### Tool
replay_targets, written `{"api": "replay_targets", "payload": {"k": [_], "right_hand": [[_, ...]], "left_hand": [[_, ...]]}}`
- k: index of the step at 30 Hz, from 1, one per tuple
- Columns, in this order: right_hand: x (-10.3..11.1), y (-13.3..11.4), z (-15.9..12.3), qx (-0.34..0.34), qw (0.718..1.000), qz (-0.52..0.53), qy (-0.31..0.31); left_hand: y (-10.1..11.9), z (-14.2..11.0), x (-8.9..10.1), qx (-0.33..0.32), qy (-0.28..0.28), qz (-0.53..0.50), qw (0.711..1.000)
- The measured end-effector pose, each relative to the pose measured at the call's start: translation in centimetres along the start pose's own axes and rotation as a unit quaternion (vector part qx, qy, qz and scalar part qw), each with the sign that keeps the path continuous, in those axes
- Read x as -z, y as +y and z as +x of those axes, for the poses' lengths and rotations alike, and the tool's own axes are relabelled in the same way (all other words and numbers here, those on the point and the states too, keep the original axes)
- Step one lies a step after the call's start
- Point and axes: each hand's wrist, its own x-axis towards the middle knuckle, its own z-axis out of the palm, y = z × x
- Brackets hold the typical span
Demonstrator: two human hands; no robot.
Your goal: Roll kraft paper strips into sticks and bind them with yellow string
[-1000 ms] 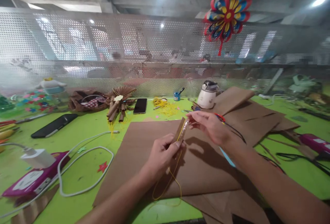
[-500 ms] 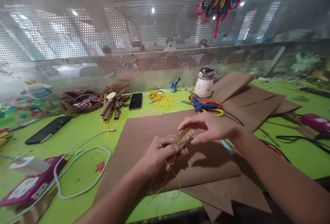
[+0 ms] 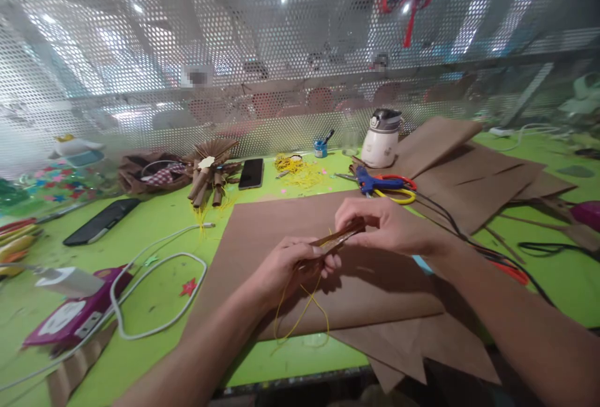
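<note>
My left hand [image 3: 288, 263] pinches one end of a small folded strip of brown paper [image 3: 338, 239]. At its other end, my right hand [image 3: 389, 226] grips the strip between thumb and fingers. A shiny clear streak and a bit of yellow run along the strip's inner face. Yellow string [image 3: 324, 314] hangs in a loop below my left hand. Both hands are above a large brown paper sheet [image 3: 272, 222]. Beyond my right hand lie a blue glue gun [image 3: 370, 179] and scissors [image 3: 407, 195] with red and yellow handles.
A white bottle [image 3: 379, 144] and stacked brown paper [image 3: 487, 188] stand at the back right. A phone [image 3: 251, 173], a rolled-paper figure [image 3: 210, 175] and tangled yellow string [image 3: 300, 172] lie at the back. On the left are a white cable [image 3: 157, 258] and a purple power strip [image 3: 79, 319].
My right hand, its fingers apart beside the strip before, has closed on the strip's far end. The strip's sides now look folded closer together. The view has tilted down slightly.
</note>
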Motion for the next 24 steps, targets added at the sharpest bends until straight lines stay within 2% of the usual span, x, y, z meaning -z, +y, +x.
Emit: {"api": "replay_targets", "payload": {"k": [5,8,15,21,24], "right_hand": [[-0.1,0.3,0.0,0.028,0.999,-0.018,0.023],[-0.2,0.4,0.1,0.045,0.998,-0.029,0.031],[-0.2,0.3,-0.1,0.067,0.997,-0.007,0.042],[-0.9,-0.5,-0.3,0.089,0.994,-0.06,0.001],[-1.5,-0.5,-0.2,0.11,0.991,-0.081,-0.013]], "left_hand": [[-0.4,0.1,0.1,0.005,0.017,-0.044,0.999],[-0.3,0.1,0.2,0.006,0.009,-0.087,0.996],[1.1,-0.4,1.1,0.05,-0.073,-0.171,0.981],[0.7,0.3,1.5,0.152,-0.135,-0.125,0.971],[0.2,0.5,1.3,0.16,-0.142,-0.081,0.973]]}}
